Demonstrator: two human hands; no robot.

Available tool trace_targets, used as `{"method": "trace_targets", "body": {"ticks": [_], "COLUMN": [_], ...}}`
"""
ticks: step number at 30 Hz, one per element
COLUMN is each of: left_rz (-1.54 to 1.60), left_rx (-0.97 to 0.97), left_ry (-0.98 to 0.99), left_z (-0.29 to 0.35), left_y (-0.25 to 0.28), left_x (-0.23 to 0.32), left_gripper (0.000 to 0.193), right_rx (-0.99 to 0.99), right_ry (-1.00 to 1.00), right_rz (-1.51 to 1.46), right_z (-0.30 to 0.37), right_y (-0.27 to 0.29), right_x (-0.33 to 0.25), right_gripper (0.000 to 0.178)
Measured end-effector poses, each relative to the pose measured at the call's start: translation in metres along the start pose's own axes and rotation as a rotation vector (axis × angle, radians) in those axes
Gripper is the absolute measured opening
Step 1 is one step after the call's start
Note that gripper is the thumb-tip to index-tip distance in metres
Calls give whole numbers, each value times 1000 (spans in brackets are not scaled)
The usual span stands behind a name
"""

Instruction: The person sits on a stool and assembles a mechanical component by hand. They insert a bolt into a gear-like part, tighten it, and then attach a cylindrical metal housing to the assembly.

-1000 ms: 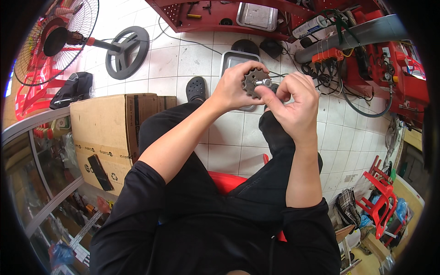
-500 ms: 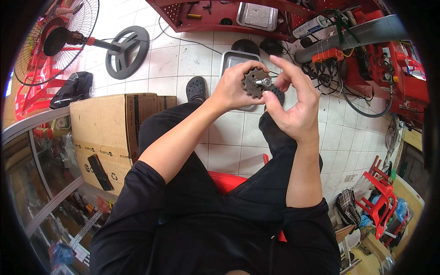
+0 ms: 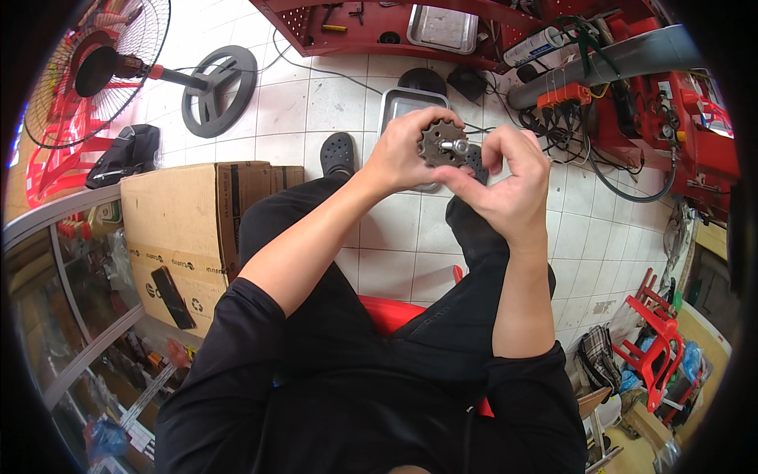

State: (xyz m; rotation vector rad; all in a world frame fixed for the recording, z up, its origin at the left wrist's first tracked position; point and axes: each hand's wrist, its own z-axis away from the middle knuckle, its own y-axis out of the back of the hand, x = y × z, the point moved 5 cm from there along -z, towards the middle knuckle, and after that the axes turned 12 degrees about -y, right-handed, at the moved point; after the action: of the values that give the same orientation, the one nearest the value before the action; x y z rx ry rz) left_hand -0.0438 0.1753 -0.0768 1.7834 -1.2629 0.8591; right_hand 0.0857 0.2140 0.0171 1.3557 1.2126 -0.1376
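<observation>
My left hand (image 3: 397, 153) is closed around a dark toothed sprocket (image 3: 432, 145), held up above my knees. From the sprocket's middle a shiny metal shaft (image 3: 457, 146) sticks out. My right hand (image 3: 512, 189) is beside it on the right, with its thumb stretched to the sprocket's lower edge. Its fingers are bent and stand apart from the thumb, and the shaft's end lies in the gap between. Nothing shows in the right hand's grip. Whether its thumb presses on the sprocket or only lies near it is hard to tell.
Beyond my hands a metal tray (image 3: 392, 103) lies on the tiled floor (image 3: 339, 103). A cardboard box (image 3: 178, 209) with a phone (image 3: 173, 297) on top stands at my left. A fan (image 3: 99, 71) is at the far left, a red workbench (image 3: 355, 43) ahead, and red machinery (image 3: 659, 110) at the right.
My right thumb has moved left to the sprocket's lower edge. The raised right fingers have curled down and lie farther from the shaft. The left hand has hardly moved.
</observation>
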Motion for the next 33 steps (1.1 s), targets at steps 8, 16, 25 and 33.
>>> {"method": "trace_targets", "body": {"ticks": [8, 16, 25, 33], "left_rz": [-1, 26, 22, 9], "left_rx": [14, 19, 11, 19], "left_ry": [-50, 2, 0, -9], "left_z": [-1, -1, 0, 0], "left_y": [2, 2, 1, 1], "left_x": [-2, 0, -1, -2], "left_gripper": [56, 52, 53, 53], "right_rx": [-12, 9, 37, 69], "right_ry": [33, 59, 52, 59], "right_rz": [116, 34, 30, -44], "right_z": [2, 0, -1, -3], "right_y": [-6, -5, -4, -5], "right_x": [5, 2, 1, -5], "right_gripper": [26, 28, 30, 31]}}
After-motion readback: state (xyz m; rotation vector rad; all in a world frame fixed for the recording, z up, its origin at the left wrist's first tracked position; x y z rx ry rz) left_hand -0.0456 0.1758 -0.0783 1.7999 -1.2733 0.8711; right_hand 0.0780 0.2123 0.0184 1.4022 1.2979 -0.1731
